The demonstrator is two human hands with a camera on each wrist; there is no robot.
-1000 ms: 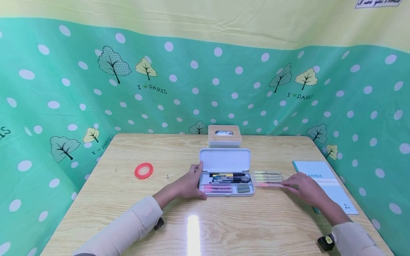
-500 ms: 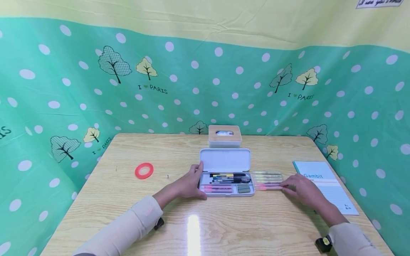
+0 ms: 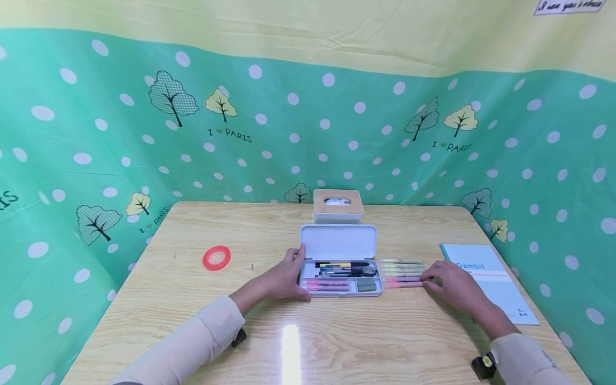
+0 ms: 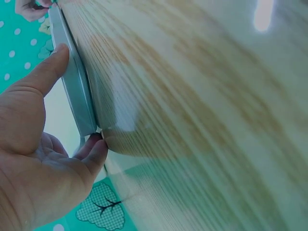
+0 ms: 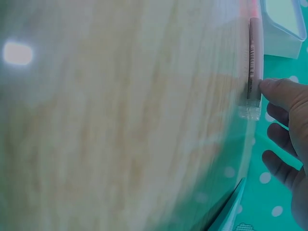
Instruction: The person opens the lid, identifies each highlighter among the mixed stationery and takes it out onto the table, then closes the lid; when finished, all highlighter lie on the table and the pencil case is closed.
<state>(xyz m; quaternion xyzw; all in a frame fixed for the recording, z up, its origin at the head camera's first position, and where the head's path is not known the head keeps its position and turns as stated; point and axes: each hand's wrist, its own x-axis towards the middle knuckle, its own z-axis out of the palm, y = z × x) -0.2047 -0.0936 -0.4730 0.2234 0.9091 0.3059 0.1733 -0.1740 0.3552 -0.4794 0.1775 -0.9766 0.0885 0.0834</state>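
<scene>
A white pencil case (image 3: 341, 292) stands with its lid (image 3: 338, 242) raised. Black, yellow and blue pens (image 3: 344, 269) fill its back part; pink pens (image 3: 327, 285) and grey blocks (image 3: 367, 284) lie in front. My left hand (image 3: 287, 275) grips the case's left end; in the left wrist view its thumb is on one edge and its fingertips (image 4: 98, 149) at the corner. Right of the case lie pastel pens (image 3: 401, 267) in clear plastic. My right hand (image 3: 454, 283) pinches the end of the nearest pink pen (image 5: 255, 57), its other fingers loosely bent; the index fingertip is hidden in the right wrist view.
A notebook (image 3: 500, 289) lies at the right, partly behind my right hand. Behind the case stands a tissue box (image 3: 338, 214) with a wooden top. A red tape roll (image 3: 216, 258) is at the left. Patterned green cloth (image 3: 269, 117) surrounds the table.
My right hand has moved slightly left and toward me. The nearest pink pen has shifted toward me, so a second pinkish pen shows behind it. My left hand stays on the case.
</scene>
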